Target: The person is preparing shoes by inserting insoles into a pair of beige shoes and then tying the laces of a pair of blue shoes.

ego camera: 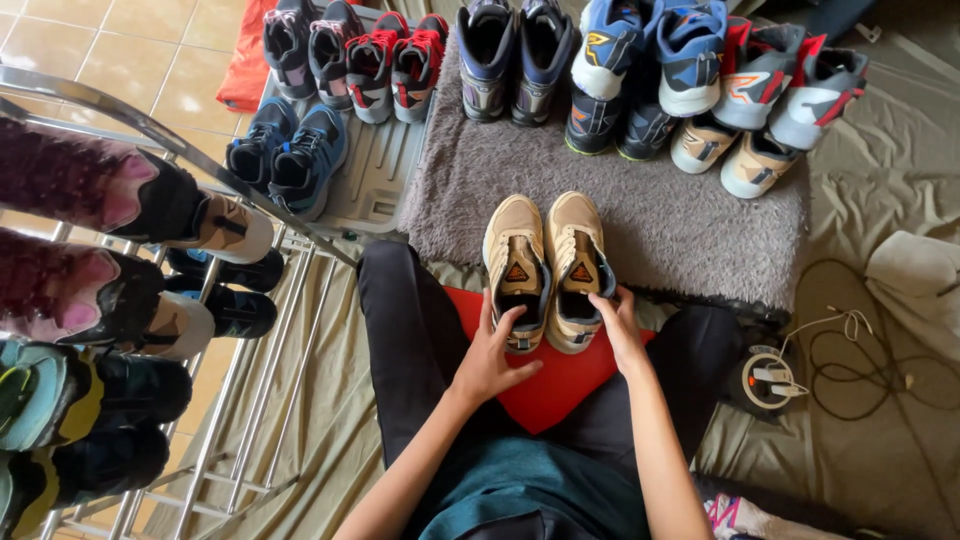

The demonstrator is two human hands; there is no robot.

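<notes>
Tan sneakers (pixel 545 270) sit side by side, heels gripped by both hands: left hand (pixel 490 355), right hand (pixel 620 330).

Home floor; sneaker rows (pixel 640 70), rack (pixel 250 330)

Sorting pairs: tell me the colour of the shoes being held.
Tan shoes with dark collars, head view.

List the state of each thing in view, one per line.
Tan lace-up sneaker pair: side by side, toes away, heels on the red cushion.
Left hand: gripping the left sneaker's heel.
Right hand: on the right sneaker's heel.
Grey fuzzy mat: flat, sneakers lined along its far edge.
Metal rack: loaded with shoes.
</notes>
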